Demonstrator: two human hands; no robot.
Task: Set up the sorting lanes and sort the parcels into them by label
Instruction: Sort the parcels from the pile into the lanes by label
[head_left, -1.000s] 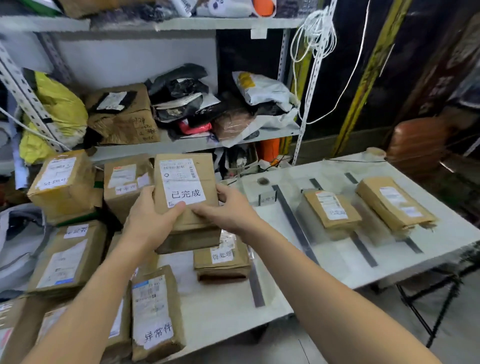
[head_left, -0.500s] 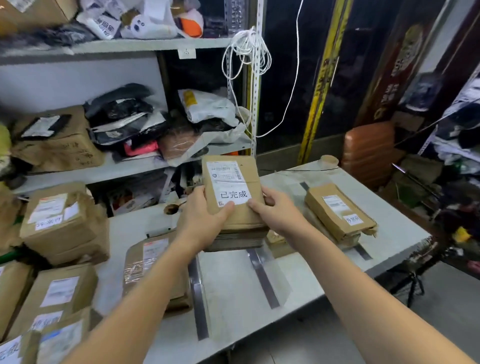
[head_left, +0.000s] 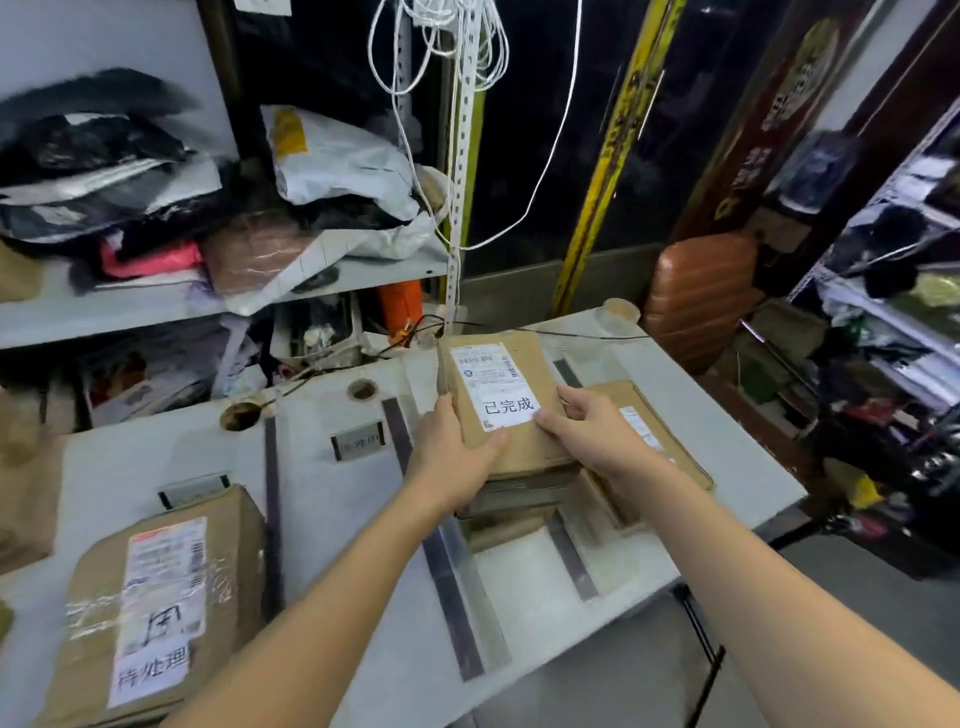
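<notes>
I hold a brown cardboard parcel (head_left: 511, 400) with a white label reading 已完成 in both hands. My left hand (head_left: 452, 452) grips its left edge, thumb on top. My right hand (head_left: 592, 428) grips its right edge. The parcel hangs over the right part of the white table (head_left: 332, 499), above another parcel that it mostly hides. A flat brown parcel (head_left: 649, 426) lies in the lane at the far right. A larger parcel (head_left: 156, 603) labelled 待处理 lies in the left lane. Dark tape strips (head_left: 441, 566) mark the lanes.
A small lane sign (head_left: 359, 440) stands at the back of the middle lane. Shelves (head_left: 156, 306) stuffed with bags and parcels stand behind the table. White cord (head_left: 447, 67) hangs from the shelf post. An orange-brown suitcase (head_left: 696, 296) stands beyond the table's right end.
I have turned right and carried the 已完成 parcel rightwards from the pile at the left to above the right lanes. Both hands keep their hold.
</notes>
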